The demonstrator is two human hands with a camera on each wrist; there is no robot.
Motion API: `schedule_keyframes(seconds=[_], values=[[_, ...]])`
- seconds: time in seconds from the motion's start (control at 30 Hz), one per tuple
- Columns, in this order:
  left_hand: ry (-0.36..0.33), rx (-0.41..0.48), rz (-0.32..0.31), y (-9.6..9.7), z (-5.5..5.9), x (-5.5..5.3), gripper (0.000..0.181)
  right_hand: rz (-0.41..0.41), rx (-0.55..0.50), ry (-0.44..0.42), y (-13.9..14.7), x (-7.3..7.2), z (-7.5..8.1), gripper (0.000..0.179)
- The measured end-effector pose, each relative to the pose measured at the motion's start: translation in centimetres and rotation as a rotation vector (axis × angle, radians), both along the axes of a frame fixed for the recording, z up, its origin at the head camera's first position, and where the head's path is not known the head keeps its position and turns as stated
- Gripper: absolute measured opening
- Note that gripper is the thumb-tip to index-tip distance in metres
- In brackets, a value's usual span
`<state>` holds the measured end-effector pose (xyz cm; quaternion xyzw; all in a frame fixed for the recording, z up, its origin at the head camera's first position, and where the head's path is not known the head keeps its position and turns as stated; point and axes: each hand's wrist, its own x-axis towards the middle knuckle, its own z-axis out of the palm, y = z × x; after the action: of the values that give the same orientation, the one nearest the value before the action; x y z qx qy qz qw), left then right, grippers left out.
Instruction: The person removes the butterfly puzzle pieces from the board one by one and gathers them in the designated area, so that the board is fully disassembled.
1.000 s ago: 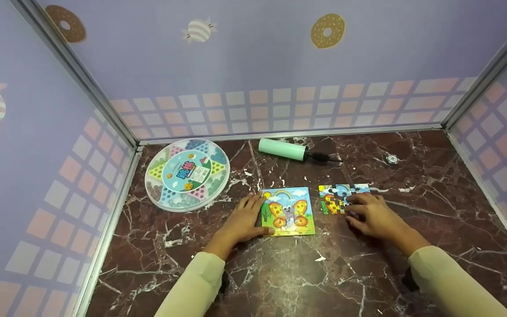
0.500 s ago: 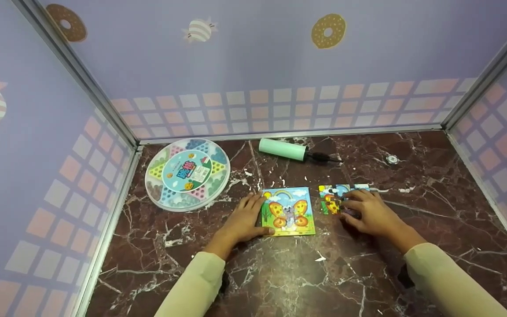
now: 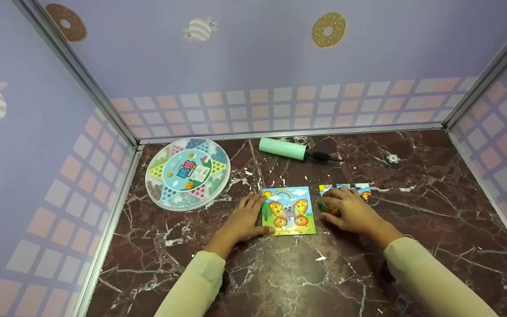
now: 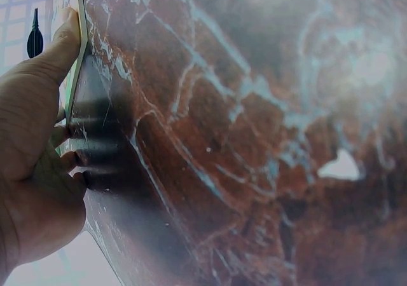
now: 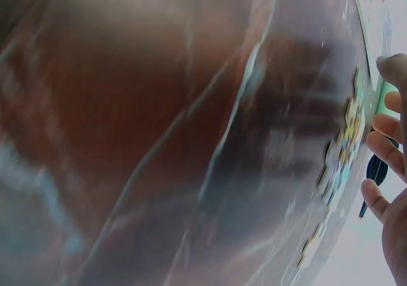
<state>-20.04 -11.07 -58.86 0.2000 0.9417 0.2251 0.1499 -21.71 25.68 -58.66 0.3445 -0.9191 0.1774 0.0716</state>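
In the head view, a square butterfly puzzle board point(image 3: 288, 210) lies flat on the dark marbled table. My left hand point(image 3: 244, 220) rests at its left edge, thumb on the lower left corner. The left wrist view shows that thumb on the board's face point(image 4: 71, 28). To the right are loose jigsaw pieces point(image 3: 362, 190), laid close together. My right hand point(image 3: 349, 212) is over their left part with fingers loosely bent, hiding several pieces. In the right wrist view, the right hand's fingers point(image 5: 385, 133) are spread, near the row of pieces point(image 5: 346, 140).
A round Chinese checkers set point(image 3: 187, 175) lies at the back left. Behind the board is a mint-green hand pump point(image 3: 283, 149) with a black nozzle. A small round chip point(image 3: 392, 159) lies at the back right. Patterned panels point(image 3: 275, 66) enclose the table.
My right hand has slid left across the loose pieces, uncovering those at the right and covering those nearer the board. The left hand and board have stayed in place.
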Motion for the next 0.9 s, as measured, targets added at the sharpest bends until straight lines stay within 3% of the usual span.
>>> schedule_keyframes(seconds=[0.3,0.6,0.9], values=[[0.001,-0.003,-0.001,0.0,-0.1,0.0,0.107,0.052,0.017,-0.017,-3.1,-0.2,0.1,0.043],[0.015,-0.008,-0.013,0.0,-0.3,-0.1,0.108,0.103,0.023,0.028,-4.8,-0.3,-0.6,0.031],[0.026,-0.013,-0.009,0.0,-0.4,-0.2,0.108,0.096,0.001,-0.01,-5.8,-0.1,-0.7,0.028]])
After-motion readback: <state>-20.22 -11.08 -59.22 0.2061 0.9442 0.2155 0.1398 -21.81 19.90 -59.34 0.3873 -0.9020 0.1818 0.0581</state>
